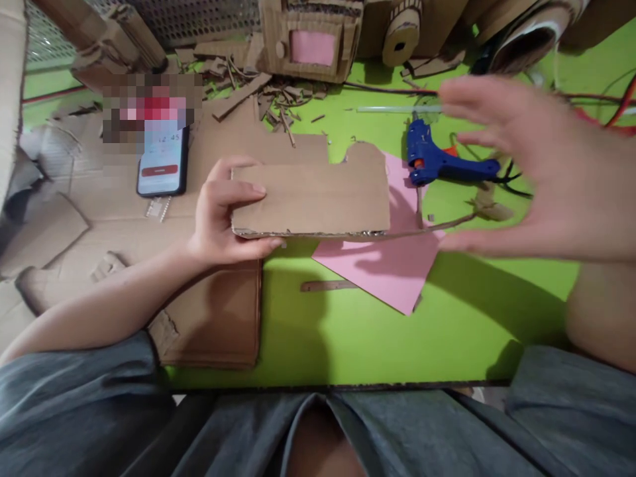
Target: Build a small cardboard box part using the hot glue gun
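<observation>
My left hand [223, 215] grips the left end of a flat corrugated cardboard piece [311, 199], with the thumb on top and the fingers beneath. The piece has a notched upper edge and is held just above a pink paper sheet [382, 271]. My right hand [511, 165] is raised at the right, open and slightly blurred, with its fingers spread and nothing in them. Just left of it lies a blue hot glue gun [442, 159] with an orange trigger. A clear glue stick [397, 108] lies beyond the gun, under my right fingertips.
The green tabletop [422, 344] holds a large cardboard sheet [213, 318] and a smartphone [163, 162] at the left. Cardboard scraps [273, 99] lie at the back, near a cardboard model with a pink panel [311, 40]. Dark and red cables run along the right.
</observation>
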`<state>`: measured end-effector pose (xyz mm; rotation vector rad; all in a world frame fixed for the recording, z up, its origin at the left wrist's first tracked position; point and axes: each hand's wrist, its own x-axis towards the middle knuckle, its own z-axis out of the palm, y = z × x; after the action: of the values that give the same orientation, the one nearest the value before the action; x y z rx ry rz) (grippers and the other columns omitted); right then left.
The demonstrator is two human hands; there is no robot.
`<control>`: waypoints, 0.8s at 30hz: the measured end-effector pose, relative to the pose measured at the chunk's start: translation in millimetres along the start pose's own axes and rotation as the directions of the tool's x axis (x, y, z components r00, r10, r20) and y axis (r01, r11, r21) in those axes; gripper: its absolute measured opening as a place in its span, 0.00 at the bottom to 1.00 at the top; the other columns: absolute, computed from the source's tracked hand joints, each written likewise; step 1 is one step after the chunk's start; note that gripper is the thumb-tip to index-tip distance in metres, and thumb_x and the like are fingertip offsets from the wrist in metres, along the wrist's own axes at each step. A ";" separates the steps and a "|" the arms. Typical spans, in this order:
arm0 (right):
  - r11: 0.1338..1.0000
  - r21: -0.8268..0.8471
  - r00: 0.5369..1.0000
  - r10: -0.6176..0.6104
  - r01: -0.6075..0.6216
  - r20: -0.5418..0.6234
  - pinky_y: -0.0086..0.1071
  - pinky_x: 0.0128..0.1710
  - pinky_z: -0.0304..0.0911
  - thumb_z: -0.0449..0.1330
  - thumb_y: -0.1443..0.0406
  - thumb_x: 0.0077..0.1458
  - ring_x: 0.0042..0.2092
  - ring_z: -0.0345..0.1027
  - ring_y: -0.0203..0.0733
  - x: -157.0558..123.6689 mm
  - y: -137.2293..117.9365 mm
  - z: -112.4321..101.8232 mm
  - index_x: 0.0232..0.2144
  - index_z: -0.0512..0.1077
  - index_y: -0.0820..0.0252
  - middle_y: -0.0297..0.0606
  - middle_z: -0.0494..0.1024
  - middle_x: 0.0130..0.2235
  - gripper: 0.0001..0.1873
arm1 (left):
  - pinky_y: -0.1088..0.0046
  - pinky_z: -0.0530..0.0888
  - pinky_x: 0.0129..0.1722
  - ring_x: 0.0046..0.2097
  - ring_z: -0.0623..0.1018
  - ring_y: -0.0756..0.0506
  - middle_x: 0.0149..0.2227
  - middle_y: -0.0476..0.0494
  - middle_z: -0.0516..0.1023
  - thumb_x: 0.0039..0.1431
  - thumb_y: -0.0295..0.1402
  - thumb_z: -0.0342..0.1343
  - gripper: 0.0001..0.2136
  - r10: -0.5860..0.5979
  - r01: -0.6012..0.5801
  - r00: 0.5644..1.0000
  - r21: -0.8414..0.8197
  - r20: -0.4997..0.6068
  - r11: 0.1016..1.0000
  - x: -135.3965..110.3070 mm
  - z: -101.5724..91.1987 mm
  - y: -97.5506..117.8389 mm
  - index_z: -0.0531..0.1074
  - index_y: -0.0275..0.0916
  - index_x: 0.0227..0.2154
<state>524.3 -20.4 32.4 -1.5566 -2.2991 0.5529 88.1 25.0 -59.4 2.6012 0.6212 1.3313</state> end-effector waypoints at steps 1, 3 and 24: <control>0.992 0.020 0.989 -0.124 0.123 0.080 0.74 0.87 0.59 0.64 0.15 0.55 0.87 0.56 0.77 -3.8 -10.9 6.8 0.89 0.44 0.23 0.30 0.51 0.91 0.72 | 0.41 0.90 0.58 0.66 0.87 0.32 0.53 0.44 0.85 0.72 0.60 0.69 0.29 0.015 -0.015 1.000 -0.033 0.023 0.999 0.2 1.2 3.3 0.69 0.58 0.67; 0.953 0.023 0.949 -0.301 0.301 0.093 0.73 0.89 0.56 0.60 0.19 0.65 0.89 0.46 0.78 -5.0 -27.2 21.3 0.90 0.37 0.27 0.27 0.43 0.92 0.67 | 0.44 0.90 0.60 0.68 0.86 0.34 0.57 0.43 0.84 0.75 0.55 0.70 0.29 0.035 -0.030 0.998 -0.086 0.051 0.996 0.2 2.7 7.8 0.67 0.57 0.70; 0.998 -0.015 0.968 -0.060 0.066 0.246 0.66 0.87 0.65 0.69 0.20 0.47 0.84 0.60 0.78 46.4 -45.5 34.4 0.87 0.55 0.28 0.19 0.59 0.87 0.72 | 0.38 0.89 0.61 0.64 0.88 0.30 0.53 0.45 0.83 0.67 0.64 0.74 0.36 0.058 -0.055 0.998 -0.091 0.024 0.994 -3.8 11.0 -19.0 0.69 0.58 0.69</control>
<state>454.8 2.6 25.8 -1.4923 -2.5344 0.7418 89.4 41.1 -74.7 2.5775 0.4754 1.3064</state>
